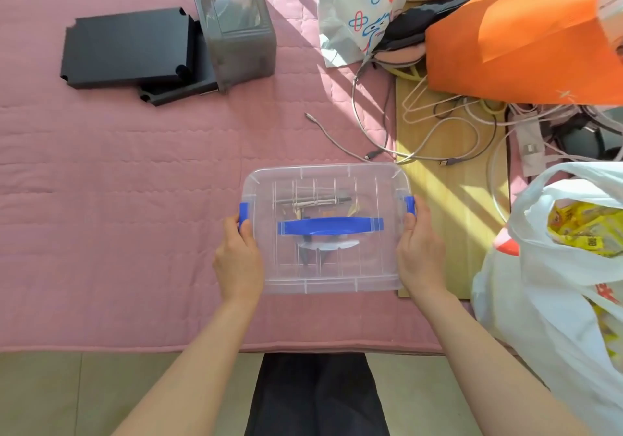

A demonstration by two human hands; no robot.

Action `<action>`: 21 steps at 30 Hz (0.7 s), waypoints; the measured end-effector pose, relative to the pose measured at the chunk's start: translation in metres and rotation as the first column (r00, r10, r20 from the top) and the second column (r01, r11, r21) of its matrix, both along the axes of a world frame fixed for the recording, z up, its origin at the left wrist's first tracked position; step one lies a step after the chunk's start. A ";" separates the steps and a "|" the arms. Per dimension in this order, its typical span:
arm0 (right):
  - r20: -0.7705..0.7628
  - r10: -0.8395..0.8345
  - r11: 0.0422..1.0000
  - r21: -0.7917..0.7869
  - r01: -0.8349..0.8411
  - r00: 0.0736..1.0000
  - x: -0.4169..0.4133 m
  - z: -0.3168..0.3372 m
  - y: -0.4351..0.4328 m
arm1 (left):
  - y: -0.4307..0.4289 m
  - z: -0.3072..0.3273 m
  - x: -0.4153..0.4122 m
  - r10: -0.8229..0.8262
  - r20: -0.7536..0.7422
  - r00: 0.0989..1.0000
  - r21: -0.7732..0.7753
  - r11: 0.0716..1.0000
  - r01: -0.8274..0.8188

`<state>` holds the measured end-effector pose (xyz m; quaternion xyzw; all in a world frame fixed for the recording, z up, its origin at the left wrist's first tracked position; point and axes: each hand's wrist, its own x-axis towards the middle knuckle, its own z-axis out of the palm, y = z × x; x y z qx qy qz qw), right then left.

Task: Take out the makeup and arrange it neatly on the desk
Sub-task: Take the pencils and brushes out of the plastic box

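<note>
Clear box [330,267]: lid on, makeup inside, none out. Left hand [239,260], right hand [419,253] grip clips; unpacking pending.

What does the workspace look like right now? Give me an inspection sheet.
Surface: pink quilted cover, sunlit on the right.
Job's things: clear box, lid on, blue handle flat; contents dim through the lid.
Clutter: black trays, grey container, orange bag, printed bag, white plastic bag.
Grippers: left hand and right hand grip the box's ends at the blue latches.
Cables: grey cables loose beyond the box.
Surroundings: wooden board right, tiled floor below.
</note>
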<state>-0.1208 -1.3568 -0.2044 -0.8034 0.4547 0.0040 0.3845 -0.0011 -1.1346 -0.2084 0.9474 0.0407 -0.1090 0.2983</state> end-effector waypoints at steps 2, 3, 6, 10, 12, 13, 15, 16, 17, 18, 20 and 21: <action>-0.010 0.010 1.000 -0.004 -0.010 1.000 0.000 -0.001 -0.001 | 0.000 0.001 0.003 0.042 -0.027 0.999 0.018 0.999 -0.041; -0.010 0.010 1.000 -0.004 -0.010 1.000 -0.001 -0.001 -0.001 | -0.001 0.000 0.004 0.070 -0.049 0.996 0.035 0.997 -0.068; -0.006 -0.014 1.000 -0.010 0.014 1.000 0.000 0.002 0.003 | -0.001 0.002 0.004 0.099 -0.093 0.991 0.045 0.994 -0.095; 0.001 -0.014 1.000 -0.023 0.014 1.000 0.002 0.005 0.003 | -0.003 0.004 0.005 0.142 -0.120 0.982 -0.013 0.989 -0.145; 0.008 -0.068 0.998 -0.004 0.068 0.998 0.003 0.006 0.001 | -0.005 0.002 0.007 0.193 -0.130 0.972 -0.043 0.979 -0.200; 0.014 -0.114 0.993 0.018 0.113 0.993 0.002 0.005 -0.001 | -0.005 0.001 0.007 0.219 -0.142 0.965 -0.060 0.971 -0.230; 0.026 -0.178 0.982 0.073 0.176 0.984 0.000 0.003 -0.005 | -0.005 0.001 0.006 0.256 -0.169 0.952 -0.103 0.956 -0.276; 0.028 -0.197 0.975 0.111 0.193 0.980 -0.001 0.002 -0.006 | -0.004 -0.001 0.006 0.274 -0.198 0.941 -0.135 0.943 -0.303; 0.021 -0.226 0.963 0.154 0.220 0.974 -0.001 0.001 -0.008 | -0.002 -0.002 0.005 0.300 -0.242 0.923 -0.177 0.921 -0.346; 0.006 -0.257 0.948 0.196 0.250 0.967 -0.001 -0.001 -0.009 | 0.000 -0.005 0.005 0.328 -0.299 0.896 -0.219 0.890 -0.399; -0.037 -0.328 0.902 0.283 0.325 0.944 -0.001 -0.005 -0.011 | 0.004 -0.009 0.005 0.378 -0.414 0.828 -0.281 0.812 -0.511; -0.051 -0.367 0.878 0.312 0.364 0.929 -0.001 -0.005 -0.011 | 0.006 -0.009 0.006 0.402 -0.435 0.805 -0.292 0.783 -0.549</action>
